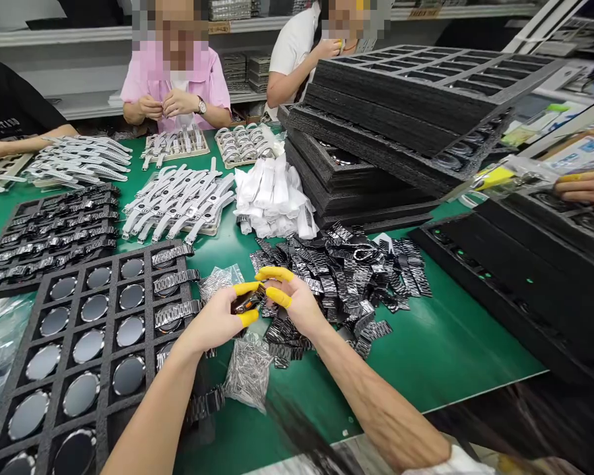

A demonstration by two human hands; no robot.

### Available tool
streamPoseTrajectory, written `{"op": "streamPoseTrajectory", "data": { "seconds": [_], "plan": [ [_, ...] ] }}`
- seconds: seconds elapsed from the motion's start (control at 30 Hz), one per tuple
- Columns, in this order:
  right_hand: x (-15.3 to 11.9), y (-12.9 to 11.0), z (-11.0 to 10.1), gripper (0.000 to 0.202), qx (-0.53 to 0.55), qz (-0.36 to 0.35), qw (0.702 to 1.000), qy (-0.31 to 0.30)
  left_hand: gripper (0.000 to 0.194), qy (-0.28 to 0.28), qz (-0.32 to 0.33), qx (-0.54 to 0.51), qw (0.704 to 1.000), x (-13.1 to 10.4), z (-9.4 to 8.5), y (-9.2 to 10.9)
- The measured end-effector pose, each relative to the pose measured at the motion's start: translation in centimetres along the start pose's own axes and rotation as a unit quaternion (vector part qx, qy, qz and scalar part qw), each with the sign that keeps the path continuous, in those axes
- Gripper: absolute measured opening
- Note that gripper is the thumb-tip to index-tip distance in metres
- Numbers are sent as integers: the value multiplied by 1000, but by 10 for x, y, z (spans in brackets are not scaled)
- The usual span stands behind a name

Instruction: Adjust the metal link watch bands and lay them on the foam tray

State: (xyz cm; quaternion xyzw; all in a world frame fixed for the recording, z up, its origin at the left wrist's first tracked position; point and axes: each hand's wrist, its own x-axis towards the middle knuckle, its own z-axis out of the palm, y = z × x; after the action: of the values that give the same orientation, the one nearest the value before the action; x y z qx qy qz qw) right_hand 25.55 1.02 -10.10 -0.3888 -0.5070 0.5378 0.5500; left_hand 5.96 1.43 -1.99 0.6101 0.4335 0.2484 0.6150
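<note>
My left hand (221, 319), with yellow finger covers, is closed around a dark watch case (246, 301) with an orange-lit spot on it. Close against it, my right hand (293, 300) pinches a small dark piece at the case's edge, perhaps a strap end; its fingers partly hide it. Behind and right of the hands lies a heap of black link straps (346, 270). A clear bag of small metal pins (248, 371) rests just below the hands. To the left stands a black foam tray (66, 330) of round watch faces, some with black straps fitted.
White straps (178, 201) and white wrapped bundles (272, 191) lie farther back on the green table (455, 330). Stacked black foam trays (376, 119) rise at the back right. Several people sit around; a person's hand (587, 187) is at the right edge.
</note>
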Motion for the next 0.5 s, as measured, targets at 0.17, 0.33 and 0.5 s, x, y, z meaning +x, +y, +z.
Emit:
{"op": "streamPoseTrajectory", "data": {
  "seconds": [0.17,0.33,0.5],
  "plan": [
    [1,2,3,33,72,-37,996,-40,32,-43,-66,-111,991,-4,0,9],
    [-5,-4,17,31,224,19,974,32,42,100,-66,-154,981,3,0,-3],
    [-15,-9,31,38,307,98,945,-59,41,168,153,158,961,8,-7,-20]
  ]
}}
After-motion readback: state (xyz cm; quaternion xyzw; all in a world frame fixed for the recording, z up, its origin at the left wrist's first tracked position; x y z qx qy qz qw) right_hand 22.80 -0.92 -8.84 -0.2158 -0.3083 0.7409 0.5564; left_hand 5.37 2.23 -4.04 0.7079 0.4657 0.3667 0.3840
